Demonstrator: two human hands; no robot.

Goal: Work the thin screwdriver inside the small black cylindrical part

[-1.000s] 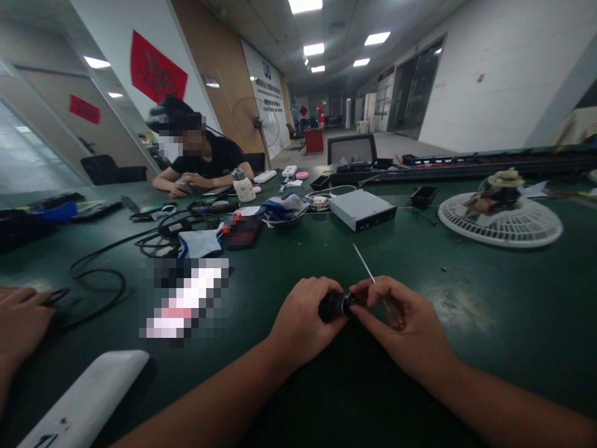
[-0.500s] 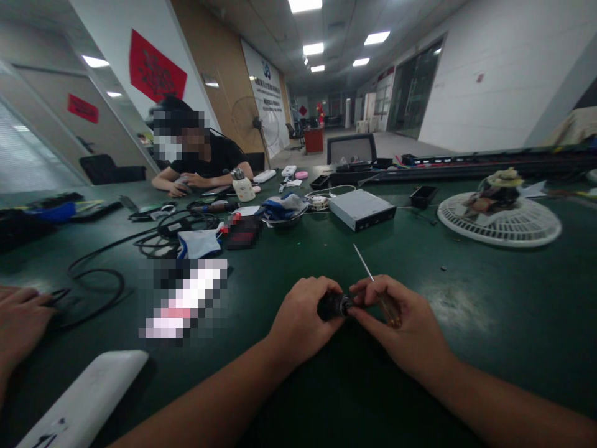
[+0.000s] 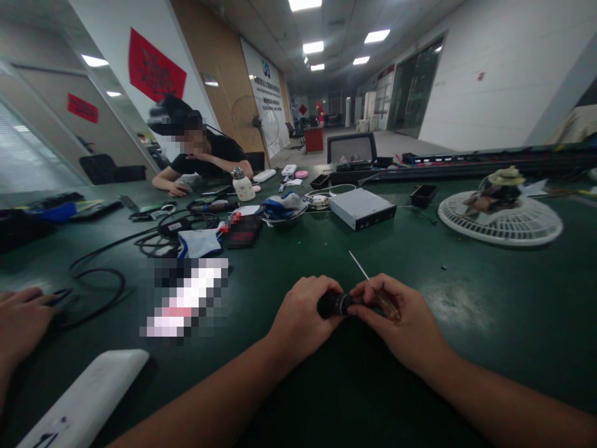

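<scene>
My left hand (image 3: 303, 314) is closed around a small black cylindrical part (image 3: 333, 303), its ringed end facing right. Against that end press the thumb and fingertips of my right hand (image 3: 398, 317). A screwdriver (image 3: 388, 305) with a translucent amber handle lies in my right hand, tucked under the fingers. Its thin metal shaft (image 3: 359, 266) points up and to the left, away from the black part. Whether my right fingertips pinch a small piece at the part's end is too small to tell.
Another person's hand (image 3: 23, 317) rests at the left edge by a black cable (image 3: 122, 280). A white case (image 3: 88, 398) lies at front left. Farther back are a grey disc drive (image 3: 361, 208) and a white fan grille (image 3: 501, 218) with a motor. A co-worker (image 3: 205, 162) sits opposite.
The screwdriver has tilted slightly, its tip shifting left and down as my right hand turns a little at the black part. The co-worker opposite has raised one hand toward the face.
</scene>
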